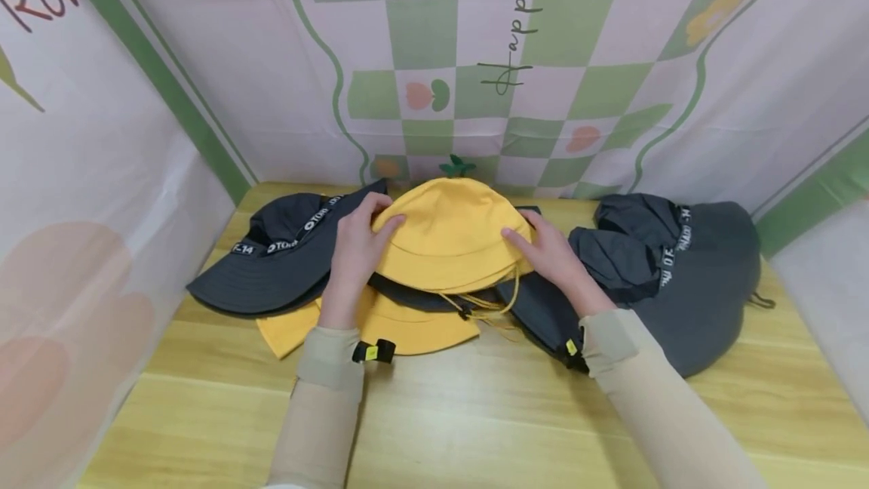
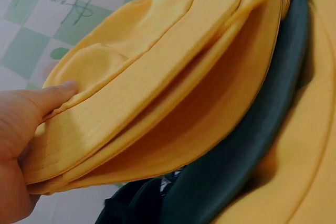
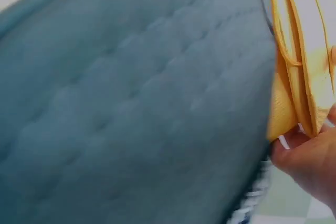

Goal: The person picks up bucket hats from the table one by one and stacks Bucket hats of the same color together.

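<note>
A yellow bucket hat [image 1: 448, 221] with a green sprout [image 1: 457, 166] on its crown is held at both sides. My left hand [image 1: 356, 244] grips its left edge, thumb on top of the brim. The right hand [image 1: 555, 256] pinches the opposite edge. Layered yellow brims [image 2: 157, 114] show in the left wrist view; whether more than one hat is held I cannot tell. A yellow cord [image 1: 514, 289] dangles from the underside. Below lie a dark brim [image 1: 417, 296] and another yellow hat [image 1: 414, 329]. In the right wrist view, a dark quilted-looking surface [image 3: 131, 98] fills the foreground.
On the left, a dark bucket hat [image 1: 271, 293] with white lettering overlaps yellow fabric [image 1: 292, 330]. Dark hats [image 1: 713, 285] lie at the right, near my right forearm. Everything rests on a wooden table [image 1: 462, 413], with a patterned cloth [image 1: 421, 36] hanging behind.
</note>
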Demonstrator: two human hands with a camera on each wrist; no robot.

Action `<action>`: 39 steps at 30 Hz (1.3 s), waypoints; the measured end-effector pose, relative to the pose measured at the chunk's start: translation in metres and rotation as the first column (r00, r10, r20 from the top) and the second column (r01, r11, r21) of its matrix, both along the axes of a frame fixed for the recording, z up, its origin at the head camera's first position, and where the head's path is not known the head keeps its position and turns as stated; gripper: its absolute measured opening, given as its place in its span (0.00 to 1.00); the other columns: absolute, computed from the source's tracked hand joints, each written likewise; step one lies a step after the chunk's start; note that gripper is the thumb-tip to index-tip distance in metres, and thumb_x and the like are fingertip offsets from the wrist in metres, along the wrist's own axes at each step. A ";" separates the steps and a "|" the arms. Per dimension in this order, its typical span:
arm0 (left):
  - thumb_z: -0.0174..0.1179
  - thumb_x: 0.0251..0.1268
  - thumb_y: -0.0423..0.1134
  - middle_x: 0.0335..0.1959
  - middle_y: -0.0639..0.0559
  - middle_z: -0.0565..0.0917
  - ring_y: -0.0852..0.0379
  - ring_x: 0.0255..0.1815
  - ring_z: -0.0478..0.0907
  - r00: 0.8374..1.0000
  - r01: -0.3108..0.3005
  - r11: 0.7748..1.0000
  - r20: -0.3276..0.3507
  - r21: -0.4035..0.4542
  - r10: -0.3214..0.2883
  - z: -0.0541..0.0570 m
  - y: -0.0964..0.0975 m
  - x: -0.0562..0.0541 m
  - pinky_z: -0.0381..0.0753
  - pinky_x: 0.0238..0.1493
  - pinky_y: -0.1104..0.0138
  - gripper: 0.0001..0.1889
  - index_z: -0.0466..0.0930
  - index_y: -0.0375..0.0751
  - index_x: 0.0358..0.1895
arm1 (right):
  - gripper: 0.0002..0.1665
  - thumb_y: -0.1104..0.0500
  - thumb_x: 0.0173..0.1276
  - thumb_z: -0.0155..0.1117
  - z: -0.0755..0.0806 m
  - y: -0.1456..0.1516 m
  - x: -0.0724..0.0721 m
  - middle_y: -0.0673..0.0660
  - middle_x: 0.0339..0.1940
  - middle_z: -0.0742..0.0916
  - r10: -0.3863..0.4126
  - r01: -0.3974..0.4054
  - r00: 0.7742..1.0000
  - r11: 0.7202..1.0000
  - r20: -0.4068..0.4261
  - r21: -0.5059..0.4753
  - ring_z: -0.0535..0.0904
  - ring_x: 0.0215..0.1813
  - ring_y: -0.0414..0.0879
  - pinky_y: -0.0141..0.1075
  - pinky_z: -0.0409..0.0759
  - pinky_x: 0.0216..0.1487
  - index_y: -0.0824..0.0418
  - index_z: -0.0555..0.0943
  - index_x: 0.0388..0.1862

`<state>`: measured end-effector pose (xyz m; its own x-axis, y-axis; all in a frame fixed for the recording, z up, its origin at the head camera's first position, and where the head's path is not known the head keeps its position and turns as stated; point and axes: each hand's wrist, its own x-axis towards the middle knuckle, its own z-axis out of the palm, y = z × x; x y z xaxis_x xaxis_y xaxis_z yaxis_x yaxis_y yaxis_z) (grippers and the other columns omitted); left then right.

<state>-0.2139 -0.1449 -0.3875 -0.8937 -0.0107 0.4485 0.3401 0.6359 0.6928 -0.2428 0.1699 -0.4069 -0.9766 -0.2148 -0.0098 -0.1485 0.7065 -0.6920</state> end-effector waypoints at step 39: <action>0.64 0.67 0.54 0.43 0.50 0.86 0.55 0.44 0.81 0.993 0.039 0.975 0.098 0.220 -0.062 -0.003 0.016 -0.004 0.78 0.48 0.61 0.20 0.81 0.50 0.57 | 0.34 0.42 0.76 0.55 0.058 0.023 0.023 0.68 0.68 0.77 -0.051 0.052 0.998 0.998 0.020 -0.022 0.75 0.63 0.62 0.51 0.72 0.61 0.63 0.73 0.69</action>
